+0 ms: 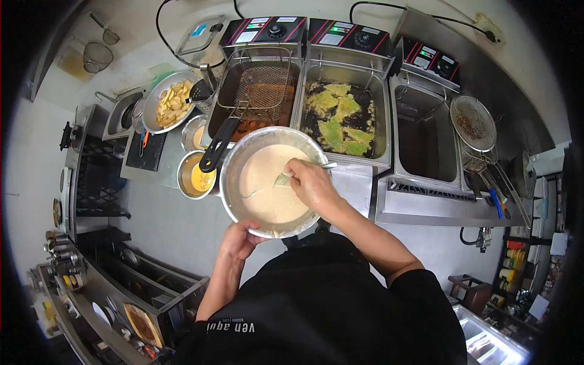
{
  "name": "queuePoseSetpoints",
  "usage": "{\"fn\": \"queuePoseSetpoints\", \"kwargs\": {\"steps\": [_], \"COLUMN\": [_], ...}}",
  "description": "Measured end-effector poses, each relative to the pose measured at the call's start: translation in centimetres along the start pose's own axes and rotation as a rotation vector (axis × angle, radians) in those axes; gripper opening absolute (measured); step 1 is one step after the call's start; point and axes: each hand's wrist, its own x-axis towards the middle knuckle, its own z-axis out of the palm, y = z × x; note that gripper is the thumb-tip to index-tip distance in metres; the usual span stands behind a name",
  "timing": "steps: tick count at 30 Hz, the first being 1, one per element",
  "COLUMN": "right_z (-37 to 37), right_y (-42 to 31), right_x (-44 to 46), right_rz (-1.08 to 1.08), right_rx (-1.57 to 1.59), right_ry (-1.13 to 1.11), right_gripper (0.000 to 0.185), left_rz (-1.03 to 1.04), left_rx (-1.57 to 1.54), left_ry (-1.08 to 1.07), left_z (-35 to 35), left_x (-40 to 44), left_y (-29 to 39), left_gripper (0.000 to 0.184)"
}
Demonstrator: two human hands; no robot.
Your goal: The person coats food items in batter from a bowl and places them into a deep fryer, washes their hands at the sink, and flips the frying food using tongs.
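The bowl (230,173) of pale batter (261,161) is held close to the person's body, in front of the left and middle fryers. The left hand (241,240) has its grip around the lower left of the rim, thumb over the top edge. The right hand (313,184) reaches over the bowl's right side, its grip pinched on a green leaf (281,180) that hangs down at the batter; how much of the leaf is under the surface cannot be told. Just beyond the bowl, the middle fryer (381,109) holds green, battered pieces (340,118) spread across dark oil. In the left fryer (296,73) sits a wire basket (261,82), its black handle (220,145) slanting down toward the bowl's left edge. The right fryer (426,178) stands beside the middle one, dark inside, with a round strainer (473,123) by its far right corner. Left of the bowl, at the front of the table (170,155), is a pan of yellow liquid (202,180). Farther back, a wide bowl of pale slices (173,103) stands near a black board (145,155) with an orange-handled tool (144,140) on it. Two sieves (98,57) hang on the wall at the upper left.
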Motion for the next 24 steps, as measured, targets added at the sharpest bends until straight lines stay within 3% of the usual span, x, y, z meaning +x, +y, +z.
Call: {"fn": "queuePoseSetpoints", "kwargs": {"steps": [5,9,14,24], "right_z": [-1.8,-2.6,-2.9,-2.0], "right_y": [-0.5,0.2,0.9,3.1], "right_x": [-0.1,-0.4,-0.1,0.1], "right_rz": [0.185,0.161,0.129,0.087], "right_rx": [0.034,-0.049,-0.385,-0.515], "right_ry": [-0.119,-0.126,-0.124,-0.125], "right_gripper": [0.013,0.009,0.007,0.009], "left_rz": [0.001,0.021,0.013,0.013], "left_rx": [0.065,0.016,0.029,0.068], "left_ry": [0.013,-0.042,-0.131,-0.155], "left_z": [1.3,1.8,3.1,4.8], "left_x": [0.4,1.3,2.3,3.0], "left_y": [0.2,0.1,0.6,0.9], "left_gripper": [0.051,0.051,0.05,0.049]}}
